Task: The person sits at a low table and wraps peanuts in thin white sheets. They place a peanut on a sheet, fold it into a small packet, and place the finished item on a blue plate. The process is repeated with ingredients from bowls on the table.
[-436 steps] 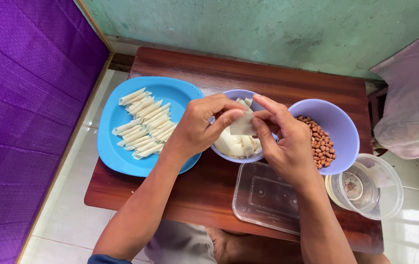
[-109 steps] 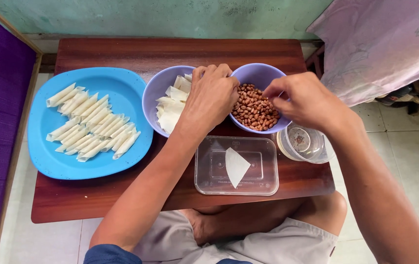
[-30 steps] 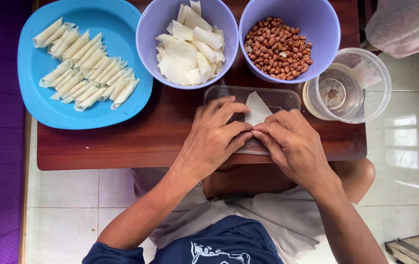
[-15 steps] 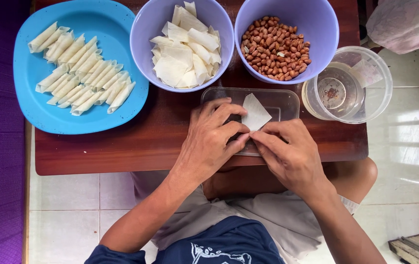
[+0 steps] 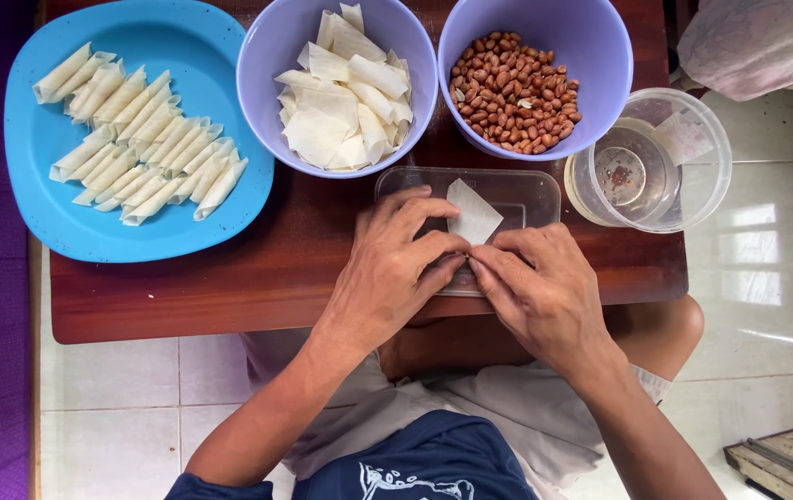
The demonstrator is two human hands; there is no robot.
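White floor tiles framed a small dark wooden desk (image 5: 230, 278) where a seated person worked, seen from above. At the near edge of the desk lay a pale wrapper sheet (image 5: 472, 211), resting in a shallow clear plastic tray (image 5: 530, 190) with one corner pointing away from the person. Both hands met over the sheet's near end: the left hand (image 5: 394, 268) curled with its fingertips pressed down at the sheet's edge, and the right hand (image 5: 544, 287) pinched the same end, fingers bent and touching those of the left. What lay under the fingertips could not be made out. Just beyond the tray stood two lilac bowls side by side, the left bowl (image 5: 267, 56) heaped with cut wrapper sheets (image 5: 345, 93), the right bowl (image 5: 600, 46) filled with peanuts (image 5: 512, 93). A clear round container (image 5: 693, 176) holding a little liquid sat to the right of the tray at the desk's edge. On the far left, a blue plate (image 5: 44, 204) carried rows of thin rolled wrappers (image 5: 142, 134).
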